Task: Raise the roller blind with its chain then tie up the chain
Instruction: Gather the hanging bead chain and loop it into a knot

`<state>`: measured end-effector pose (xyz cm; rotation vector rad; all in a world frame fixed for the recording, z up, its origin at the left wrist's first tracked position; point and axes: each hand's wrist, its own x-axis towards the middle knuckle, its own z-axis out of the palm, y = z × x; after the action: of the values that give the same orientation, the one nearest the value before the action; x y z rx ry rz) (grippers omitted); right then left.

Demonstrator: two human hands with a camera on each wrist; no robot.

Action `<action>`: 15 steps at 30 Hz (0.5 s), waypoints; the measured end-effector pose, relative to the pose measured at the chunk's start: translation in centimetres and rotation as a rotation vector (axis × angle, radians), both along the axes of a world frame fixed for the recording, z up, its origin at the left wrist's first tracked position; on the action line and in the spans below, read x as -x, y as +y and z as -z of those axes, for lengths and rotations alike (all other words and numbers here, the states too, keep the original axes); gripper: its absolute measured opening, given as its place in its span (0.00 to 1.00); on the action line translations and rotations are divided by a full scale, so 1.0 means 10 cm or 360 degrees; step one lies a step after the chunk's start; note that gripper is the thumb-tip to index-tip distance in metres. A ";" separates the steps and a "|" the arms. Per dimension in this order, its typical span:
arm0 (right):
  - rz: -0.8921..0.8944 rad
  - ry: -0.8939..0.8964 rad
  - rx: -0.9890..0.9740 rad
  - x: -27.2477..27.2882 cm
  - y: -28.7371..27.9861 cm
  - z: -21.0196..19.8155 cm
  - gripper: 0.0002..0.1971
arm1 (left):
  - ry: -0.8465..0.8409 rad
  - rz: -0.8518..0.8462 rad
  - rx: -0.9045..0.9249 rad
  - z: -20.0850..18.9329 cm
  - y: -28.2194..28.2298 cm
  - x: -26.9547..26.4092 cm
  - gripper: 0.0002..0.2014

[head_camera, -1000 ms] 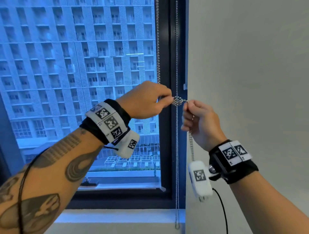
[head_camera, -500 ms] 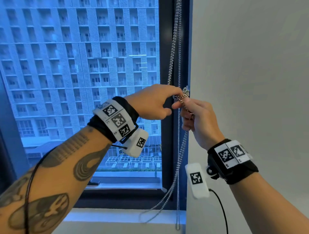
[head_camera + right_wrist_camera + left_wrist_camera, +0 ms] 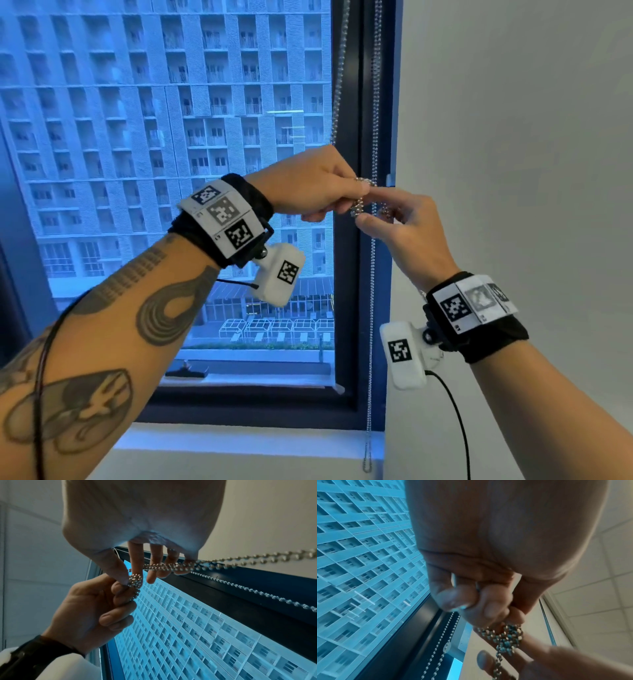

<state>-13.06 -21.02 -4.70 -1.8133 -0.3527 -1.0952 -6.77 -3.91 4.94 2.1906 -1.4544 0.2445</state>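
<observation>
A silver bead chain (image 3: 372,308) hangs along the dark window frame (image 3: 346,274) on the right side of the window. At chest height it is bunched into a small knot (image 3: 359,206). My left hand (image 3: 354,200) pinches that knot from the left, fingers curled. My right hand (image 3: 368,217) holds it from the right between thumb and forefinger, the other fingers spread. In the right wrist view the knot (image 3: 135,580) sits at my thumb tip, and doubled chain (image 3: 171,566) runs across my fingers. The left wrist view shows the bundle (image 3: 508,638) under my left fingertips. The blind itself is out of view.
A white wall (image 3: 513,137) stands just right of the chain. The pale window sill (image 3: 239,442) lies below, with the chain's bottom loop (image 3: 367,462) hanging down to it. Outside the glass is a tall building (image 3: 171,120).
The slack loop that swung out to the left half a second ago hangs straight again. My right hand's outer fingers have spread, and both hands still hold the knot.
</observation>
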 end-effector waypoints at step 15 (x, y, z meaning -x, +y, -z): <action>0.0164 0.0046 -0.0190 -0.17 0.22 -0.06 0.10 | -0.0031 -0.0161 0.0190 -0.01 -0.07 -0.15 0.11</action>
<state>-11.33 -18.80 -4.08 -1.7554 -0.1743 -1.1359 -5.27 -4.57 5.01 2.1728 -1.3062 0.3788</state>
